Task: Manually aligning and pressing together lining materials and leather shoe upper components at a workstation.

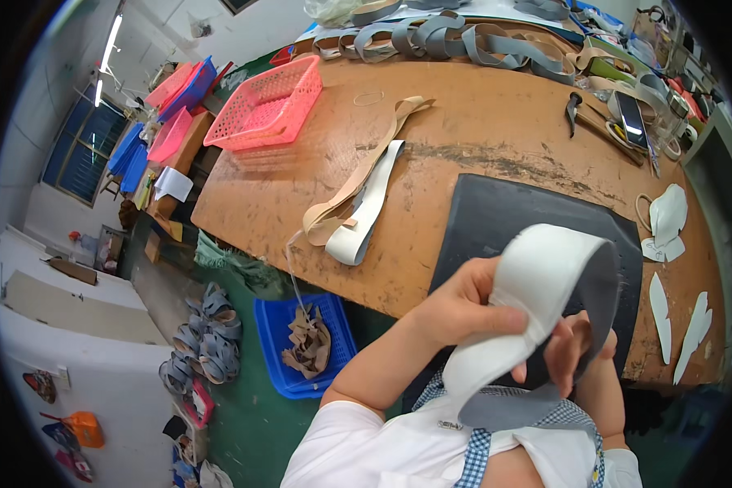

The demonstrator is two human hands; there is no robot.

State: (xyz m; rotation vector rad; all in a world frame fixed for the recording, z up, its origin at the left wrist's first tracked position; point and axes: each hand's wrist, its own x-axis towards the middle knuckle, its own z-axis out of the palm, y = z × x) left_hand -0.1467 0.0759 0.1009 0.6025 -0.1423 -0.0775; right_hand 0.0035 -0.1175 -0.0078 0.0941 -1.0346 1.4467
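A wide strip of leather-like material [537, 264], white on one face and grey on the other, is bent into a loop in front of my body. My left hand [464, 305] is closed on its left side, with the thumb pressed on the white face. Inside the bend, my right hand [563, 358] grips the strip near its grey side; part of that hand is hidden behind the material. Under the strip lies a black mat [496, 220] on the brown table [301, 195]. Left of the mat rest a beige strip [366, 179] and a white strip [370, 215].
A pink basket [260, 114] stands at the far left of the table, and grey looped strips [496, 49] line its back. At right lie a phone [630, 118], tools and white cut pieces [660, 317]. A blue basket [346, 333] of scraps sits below the left edge.
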